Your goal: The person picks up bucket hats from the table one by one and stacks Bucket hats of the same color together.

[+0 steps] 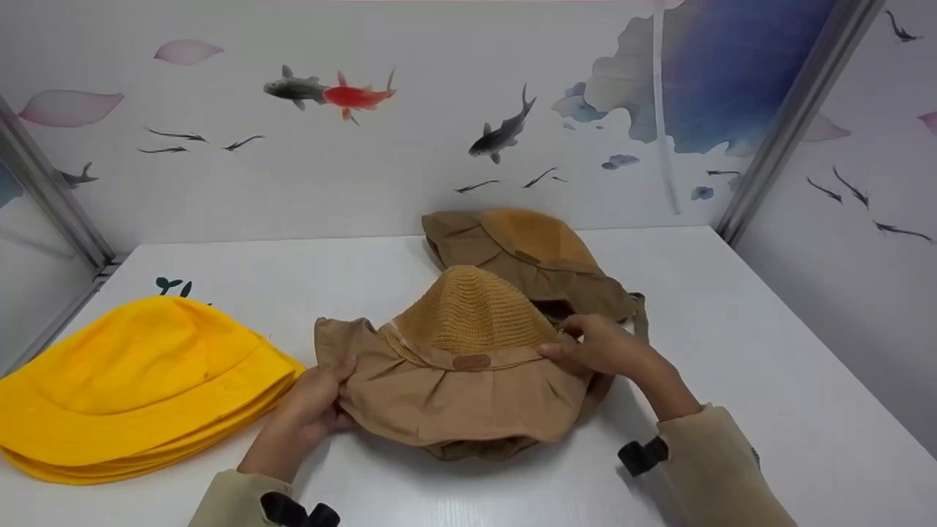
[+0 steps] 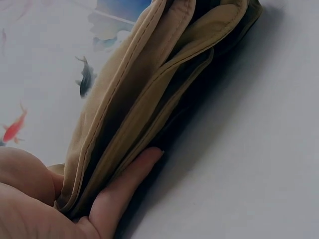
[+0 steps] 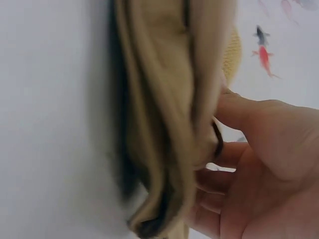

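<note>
A brown sun hat (image 1: 468,395) with a woven tan crown and a small label on its band is held between both hands, low over the white table. My left hand (image 1: 311,406) grips the left end of its floppy brim, thumb above and fingers beneath. In the left wrist view, layered brim edges (image 2: 134,104) lie between that thumb and fingers. At the right, my right hand (image 1: 604,344) pinches the hat where crown meets brim. The right wrist view shows the brim folds (image 3: 164,99) blurred, with fingers curled behind them.
A second brown hat (image 1: 527,249) lies behind the held one, near the back wall, its strap (image 1: 641,318) hanging at the right. A stack of yellow bucket hats (image 1: 154,366) sits at the left. Walls with painted fish enclose the white table (image 1: 761,366).
</note>
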A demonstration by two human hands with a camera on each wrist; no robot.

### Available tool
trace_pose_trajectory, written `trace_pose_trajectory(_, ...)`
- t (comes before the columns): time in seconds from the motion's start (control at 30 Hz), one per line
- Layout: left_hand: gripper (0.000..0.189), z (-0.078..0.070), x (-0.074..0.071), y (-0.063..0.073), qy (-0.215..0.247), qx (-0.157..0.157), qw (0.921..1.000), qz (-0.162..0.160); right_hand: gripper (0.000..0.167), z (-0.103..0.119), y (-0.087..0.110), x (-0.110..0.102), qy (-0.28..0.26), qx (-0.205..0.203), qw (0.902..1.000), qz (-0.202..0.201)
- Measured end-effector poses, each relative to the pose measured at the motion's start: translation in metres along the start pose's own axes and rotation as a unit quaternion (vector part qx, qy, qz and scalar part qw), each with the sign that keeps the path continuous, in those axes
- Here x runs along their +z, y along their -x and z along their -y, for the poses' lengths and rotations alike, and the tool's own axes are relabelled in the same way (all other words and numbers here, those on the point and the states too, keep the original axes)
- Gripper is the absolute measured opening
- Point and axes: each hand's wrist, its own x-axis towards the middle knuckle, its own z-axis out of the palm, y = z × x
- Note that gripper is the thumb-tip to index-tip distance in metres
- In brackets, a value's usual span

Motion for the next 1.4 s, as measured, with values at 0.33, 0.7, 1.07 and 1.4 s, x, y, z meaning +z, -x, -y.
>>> trace_pose_trajectory(0.33,0.046,0.002,0.000,-0.001,-0.006,0.008,0.9999,-0.012,0.061,-0.008,-0.011,-0.031,-0.069,0.070,0.9952,-0.001)
trace_pose_trajectory(0.7,0.042,-0.001,-0.001,-0.001,-0.002,0.021,0.9997,-0.015,0.097,-0.036,-0.053,-0.061,-0.027,0.141,0.9893,-0.025)
trace_pose_trajectory(1.07,0.039,0.000,0.000,-0.001,0.000,0.016,0.9997,-0.020,0.083,-0.054,-0.067,-0.037,0.029,0.147,0.9873,-0.054)
trace_pose_trajectory(1.4,0.041,0.000,0.000,-0.003,0.005,0.015,0.9996,-0.023,0.070,-0.067,-0.065,-0.051,-0.171,0.128,0.9750,-0.062)
